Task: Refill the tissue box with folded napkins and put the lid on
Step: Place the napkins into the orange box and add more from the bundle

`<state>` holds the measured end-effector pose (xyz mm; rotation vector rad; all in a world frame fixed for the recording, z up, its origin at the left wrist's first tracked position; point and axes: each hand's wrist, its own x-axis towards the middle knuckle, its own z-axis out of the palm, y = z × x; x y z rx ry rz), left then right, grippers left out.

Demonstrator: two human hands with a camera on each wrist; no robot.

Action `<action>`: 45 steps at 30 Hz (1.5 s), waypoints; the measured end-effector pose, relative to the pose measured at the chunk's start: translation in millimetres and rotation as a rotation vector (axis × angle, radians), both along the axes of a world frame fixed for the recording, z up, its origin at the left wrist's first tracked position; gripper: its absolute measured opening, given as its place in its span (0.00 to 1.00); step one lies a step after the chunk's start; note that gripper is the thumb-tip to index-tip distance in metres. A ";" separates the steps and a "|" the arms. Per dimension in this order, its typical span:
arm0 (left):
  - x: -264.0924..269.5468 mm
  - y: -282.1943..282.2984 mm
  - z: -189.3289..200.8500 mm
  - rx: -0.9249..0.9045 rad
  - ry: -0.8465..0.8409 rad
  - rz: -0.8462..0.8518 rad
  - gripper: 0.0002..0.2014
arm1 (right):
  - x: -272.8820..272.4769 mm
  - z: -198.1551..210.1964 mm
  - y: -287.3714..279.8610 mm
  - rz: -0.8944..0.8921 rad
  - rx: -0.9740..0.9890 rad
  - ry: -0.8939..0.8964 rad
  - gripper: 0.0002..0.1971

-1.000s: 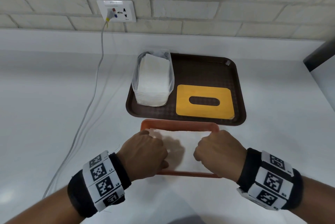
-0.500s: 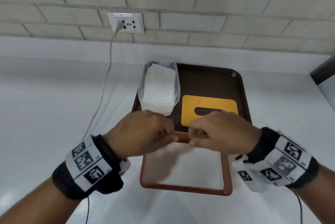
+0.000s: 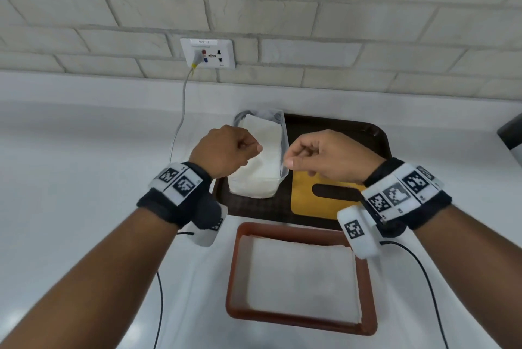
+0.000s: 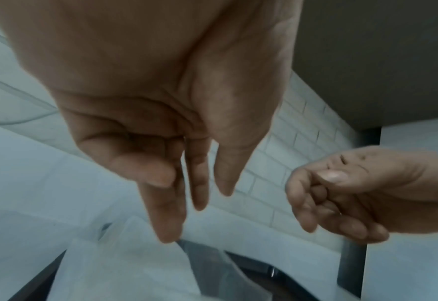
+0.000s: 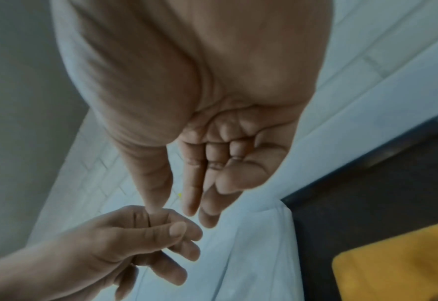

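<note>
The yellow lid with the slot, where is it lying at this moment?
In the head view, the yellow lid lies flat on the dark brown tray, right of the bag of napkins and partly under the right hand.

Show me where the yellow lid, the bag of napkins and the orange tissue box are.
yellow lid (image 3: 310, 201): head view, on its flat top left of the slot.
bag of napkins (image 3: 261, 176): head view, on the white stack's near end.
orange tissue box (image 3: 233, 272): head view, on its left wall.
</note>
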<state>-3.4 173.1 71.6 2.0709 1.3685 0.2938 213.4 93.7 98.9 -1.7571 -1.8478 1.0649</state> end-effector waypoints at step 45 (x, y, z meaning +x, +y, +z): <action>19.6 44.5 -56.6 -0.512 0.003 0.330 0.25 | -9.1 -79.5 67.5 0.069 -0.330 -0.488 0.12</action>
